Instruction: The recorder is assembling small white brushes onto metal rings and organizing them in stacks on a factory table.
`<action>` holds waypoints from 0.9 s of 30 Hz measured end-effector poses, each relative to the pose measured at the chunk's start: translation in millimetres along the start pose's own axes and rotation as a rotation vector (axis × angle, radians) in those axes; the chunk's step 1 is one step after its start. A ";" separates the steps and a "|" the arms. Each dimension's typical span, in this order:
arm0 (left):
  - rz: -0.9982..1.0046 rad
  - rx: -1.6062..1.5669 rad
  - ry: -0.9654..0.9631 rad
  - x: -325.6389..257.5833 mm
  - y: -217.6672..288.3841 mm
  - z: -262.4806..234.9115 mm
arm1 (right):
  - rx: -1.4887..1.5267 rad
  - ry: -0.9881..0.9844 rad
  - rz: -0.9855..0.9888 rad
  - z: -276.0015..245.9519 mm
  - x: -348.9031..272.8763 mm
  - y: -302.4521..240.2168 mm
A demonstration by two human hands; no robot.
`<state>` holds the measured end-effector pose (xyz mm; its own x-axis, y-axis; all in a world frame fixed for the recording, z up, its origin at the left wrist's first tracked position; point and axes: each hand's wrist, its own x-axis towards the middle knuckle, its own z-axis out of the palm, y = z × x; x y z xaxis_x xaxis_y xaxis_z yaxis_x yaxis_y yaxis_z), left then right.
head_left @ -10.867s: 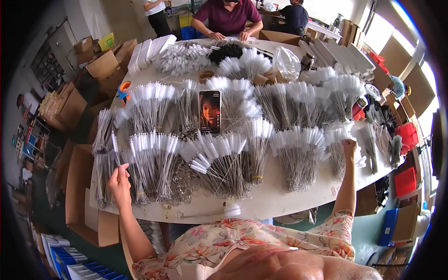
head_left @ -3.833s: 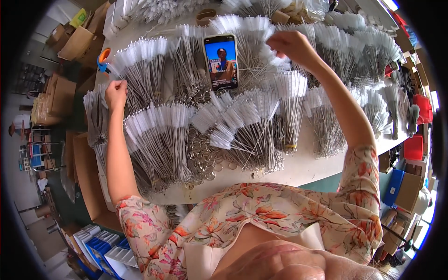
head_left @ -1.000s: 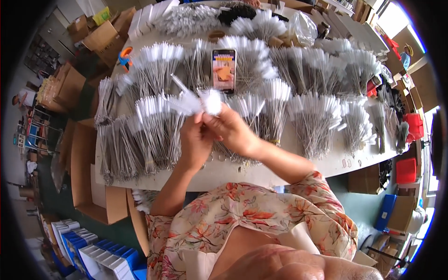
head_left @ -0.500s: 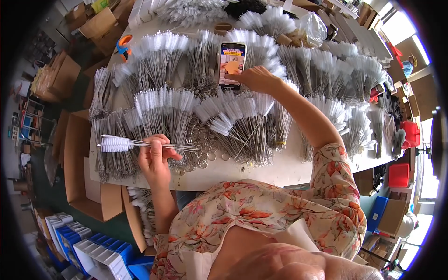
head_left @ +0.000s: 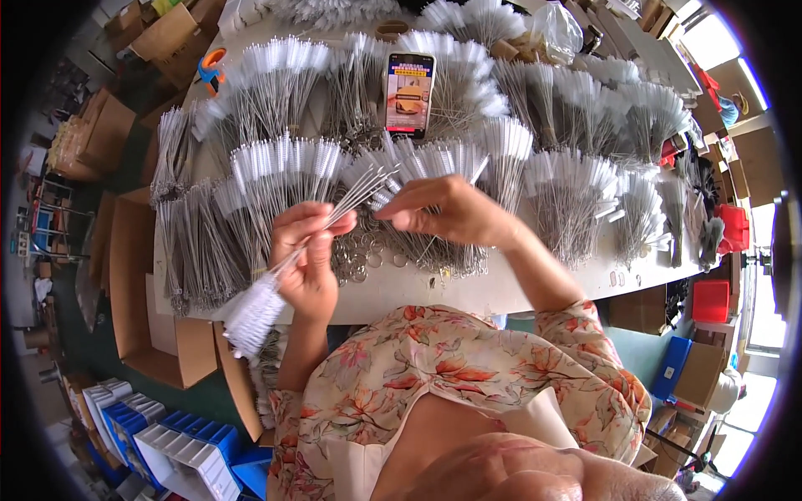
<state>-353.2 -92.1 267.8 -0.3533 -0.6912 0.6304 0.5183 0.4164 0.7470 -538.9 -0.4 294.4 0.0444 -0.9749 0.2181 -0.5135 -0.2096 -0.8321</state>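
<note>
My left hand [head_left: 309, 260] is closed round the wire stems of several tube brushes [head_left: 254, 316]. Their white bristle heads point down to the left, and the looped wire ends fan up to the right. Just right of those loops is my right hand [head_left: 455, 209], fingers stretched out and thumb apart, a little blurred, holding nothing I can see. Beneath the hands lie loose metal rings [head_left: 355, 260] and bundles of the same brushes [head_left: 288, 167]. A phone [head_left: 409, 96] with a lit screen stands among the bundles beyond my right hand.
More brush bundles [head_left: 572, 179] crowd the white table [head_left: 518, 288]. Orange-handled scissors [head_left: 211, 71] are at the far left and a clear plastic bag [head_left: 555, 33] at the far right. An open cardboard box [head_left: 138, 292] and blue-and-white bins [head_left: 188, 455] stand left of the table.
My right hand has left the phone and come back toward my left hand. The held brushes have turned from lying level to slanting, heads down, and the phone's picture has changed.
</note>
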 end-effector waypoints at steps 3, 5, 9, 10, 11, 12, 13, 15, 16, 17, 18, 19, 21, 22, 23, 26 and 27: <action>0.139 0.214 -0.221 -0.2 2.1 7.5 | 0.311 0.108 0.026 31.4 -3.7 -10.5; 0.166 0.187 -0.221 -5.4 2.1 8.0 | 0.087 0.205 -0.187 33.6 2.5 -6.1; 0.131 0.032 0.085 -6.4 5.9 -8.5 | -0.548 0.410 -0.233 -24.4 22.5 40.6; 0.078 0.014 0.124 -6.8 7.8 -15.3 | -0.652 0.392 -0.138 -41.4 31.9 50.9; 0.024 -0.013 0.158 -7.2 9.6 -20.2 | -0.761 0.472 -0.143 -58.1 41.9 74.4; -0.009 -0.033 0.194 -8.7 8.6 -24.9 | -0.860 0.528 -0.083 -70.2 55.3 84.1; -0.008 -0.037 0.195 -10.7 7.5 -25.8 | -0.892 0.564 0.024 -81.5 66.3 101.7; -0.129 -0.049 0.222 -13.4 8.6 -28.5 | -0.894 0.603 0.042 -98.0 88.0 128.7; -0.145 -0.033 0.230 -14.9 7.5 -30.6 | -0.893 0.601 0.038 -103.3 94.5 136.2; -0.145 -0.031 0.235 -17.2 7.0 -34.4 | -0.933 0.580 0.008 -105.2 100.2 137.0; -0.156 -0.008 0.225 -19.2 7.1 -39.2 | -0.973 0.559 -0.021 -106.5 103.8 138.1; -0.167 0.015 0.214 -20.6 7.3 -43.5 | -0.972 0.557 -0.020 -108.3 104.9 138.7; -0.179 0.038 0.238 -22.7 8.5 -50.6 | -1.050 0.463 -0.252 -106.2 104.5 126.2; -0.200 0.050 0.252 -23.8 8.6 -54.8 | -0.975 0.382 -0.256 -102.8 102.1 127.1; -0.221 0.061 0.266 -24.2 8.4 -57.2 | -0.974 0.380 -0.256 -101.1 99.4 126.1; -0.241 0.065 0.291 -21.9 5.8 -58.2 | -1.026 0.125 -0.354 -98.3 95.7 126.5; -0.250 0.058 0.305 -21.9 4.5 -58.3 | -1.026 0.123 -0.349 -97.9 96.2 128.3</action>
<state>-297.7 -109.5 245.0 -0.2109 -0.9156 0.3425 0.3973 0.2398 0.8858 -684.4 -113.8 258.6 0.2695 -0.8478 0.4567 -0.9623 -0.2549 0.0946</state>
